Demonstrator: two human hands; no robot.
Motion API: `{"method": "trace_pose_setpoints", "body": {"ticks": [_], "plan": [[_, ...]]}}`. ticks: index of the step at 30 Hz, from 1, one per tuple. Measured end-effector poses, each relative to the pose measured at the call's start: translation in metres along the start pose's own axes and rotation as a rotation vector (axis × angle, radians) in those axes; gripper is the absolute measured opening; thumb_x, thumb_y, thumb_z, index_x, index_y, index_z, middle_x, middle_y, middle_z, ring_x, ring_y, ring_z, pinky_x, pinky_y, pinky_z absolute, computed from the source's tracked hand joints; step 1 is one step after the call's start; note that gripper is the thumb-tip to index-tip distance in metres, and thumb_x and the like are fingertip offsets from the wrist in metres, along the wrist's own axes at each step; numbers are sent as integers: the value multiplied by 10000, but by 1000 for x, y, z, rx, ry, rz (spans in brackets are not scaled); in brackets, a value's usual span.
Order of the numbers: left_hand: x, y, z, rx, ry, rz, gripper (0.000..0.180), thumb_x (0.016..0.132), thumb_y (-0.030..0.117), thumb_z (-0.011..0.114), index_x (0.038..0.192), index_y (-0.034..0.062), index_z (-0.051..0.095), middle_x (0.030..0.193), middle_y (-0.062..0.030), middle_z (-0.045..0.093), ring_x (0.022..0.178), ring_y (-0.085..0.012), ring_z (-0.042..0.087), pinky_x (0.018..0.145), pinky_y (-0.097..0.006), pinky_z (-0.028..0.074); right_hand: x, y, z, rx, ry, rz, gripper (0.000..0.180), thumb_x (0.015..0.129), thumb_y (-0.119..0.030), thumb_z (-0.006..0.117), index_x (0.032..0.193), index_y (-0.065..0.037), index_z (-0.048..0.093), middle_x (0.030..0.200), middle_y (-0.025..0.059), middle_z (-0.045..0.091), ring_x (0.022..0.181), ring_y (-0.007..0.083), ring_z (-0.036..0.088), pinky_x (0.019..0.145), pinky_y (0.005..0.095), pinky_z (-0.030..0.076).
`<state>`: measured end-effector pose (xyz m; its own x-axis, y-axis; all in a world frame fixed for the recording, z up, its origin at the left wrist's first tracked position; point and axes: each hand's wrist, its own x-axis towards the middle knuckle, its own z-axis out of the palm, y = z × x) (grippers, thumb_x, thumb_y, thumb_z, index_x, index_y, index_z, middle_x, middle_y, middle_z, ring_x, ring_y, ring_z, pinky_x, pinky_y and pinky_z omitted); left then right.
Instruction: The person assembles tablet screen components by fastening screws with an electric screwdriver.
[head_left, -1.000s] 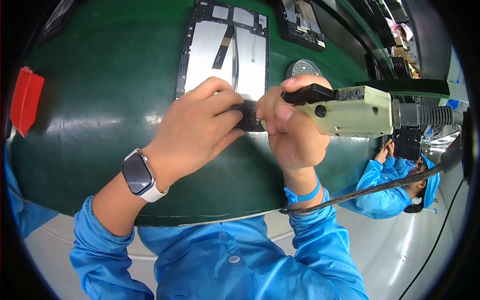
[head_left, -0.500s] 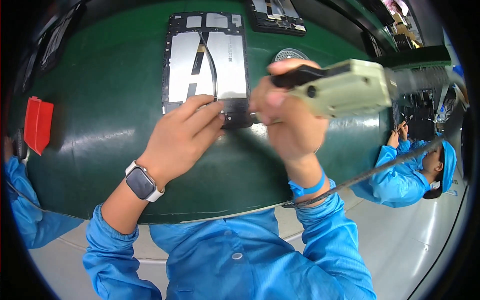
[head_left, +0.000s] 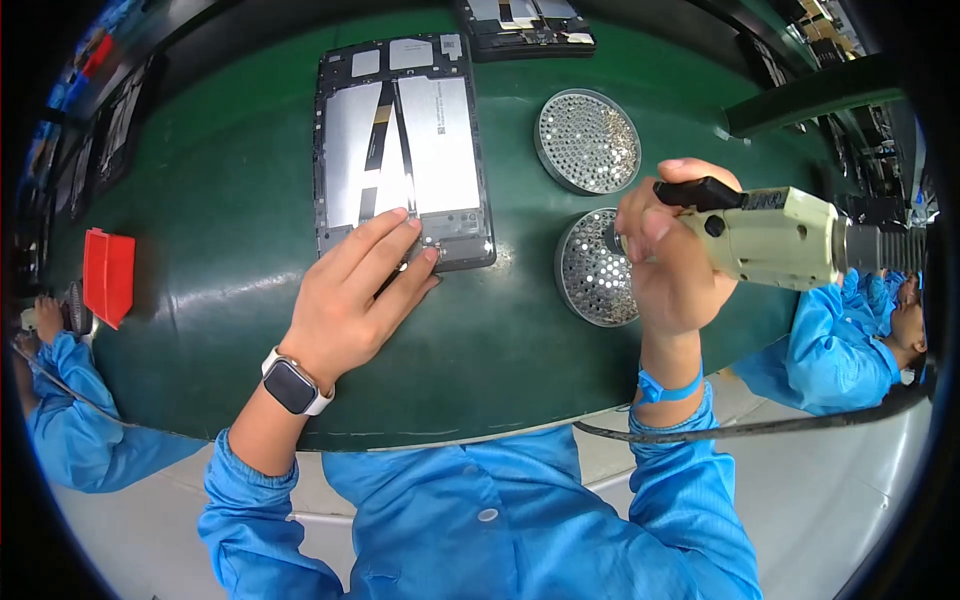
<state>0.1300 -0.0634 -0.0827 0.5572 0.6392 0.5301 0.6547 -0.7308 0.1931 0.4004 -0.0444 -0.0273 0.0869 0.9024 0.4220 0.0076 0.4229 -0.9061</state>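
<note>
The left hand (head_left: 355, 290), fingers parted, touches the black-and-silver tablet (head_left: 448, 150) pointing away, left of the right hand (head_left: 680, 240) clamping a boxy cream driver (head_left: 785, 240)

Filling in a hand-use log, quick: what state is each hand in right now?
Left hand: open, resting on the black-framed device.
Right hand: closed, holding the pale green power tool.

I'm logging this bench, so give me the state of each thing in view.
Tablet: flat, insides exposed
Near dish: uncovered, partly hidden
Far dish: uncovered, fully in view
Power screwdriver: gripped, nose over near dish
Left hand: resting on tablet's lower end
Right hand: closed around power screwdriver
Watch: worn, screen dark
Red bin: untouched
</note>
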Motion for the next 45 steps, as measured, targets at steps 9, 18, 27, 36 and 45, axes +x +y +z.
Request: {"method": "trace_pose_setpoints", "body": {"ticks": [9,18,27,36,45], "plan": [[13,-11,-13,-132,-70,51,292,690,83,828,942,-4,710,1056,-138,645,1010,-323,645,779,-387,573,-3,8,-3,40,-18,-127,361,724,168,623,1070,67,628,791,52,598,644,79,528,581,225,427],[6,17,-2,-228,22,-288,222,732,-1,791,939,-7,711,1134,-151,650,1092,-360,630,894,-430,528,-7,8,-5,-4,-12,-124,359,716,170,647,1059,65,628,1020,120,658,691,96,560,622,239,474],[17,49,1,119,11,-382,205,750,-6,723,951,-19,687,1106,-144,635,1113,-371,599,875,-428,538,-6,2,1,-140,-84,-152,348,803,37,557,1150,58,540,660,78,537,546,124,475,569,291,452],[2,28,0,-135,88,-339,320,681,36,818,974,6,692,1106,-121,633,1086,-348,603,865,-433,527,-6,2,1,-155,-80,-161,349,801,48,559,1150,62,544,676,86,549,552,125,485,573,288,456],[8,26,6,-155,81,-396,312,667,21,822,955,13,703,1071,-109,628,1047,-329,593,852,-424,507,-4,4,-3,-173,-93,-156,356,796,52,557,1151,63,539,677,87,546,556,131,487,573,293,455]]}}
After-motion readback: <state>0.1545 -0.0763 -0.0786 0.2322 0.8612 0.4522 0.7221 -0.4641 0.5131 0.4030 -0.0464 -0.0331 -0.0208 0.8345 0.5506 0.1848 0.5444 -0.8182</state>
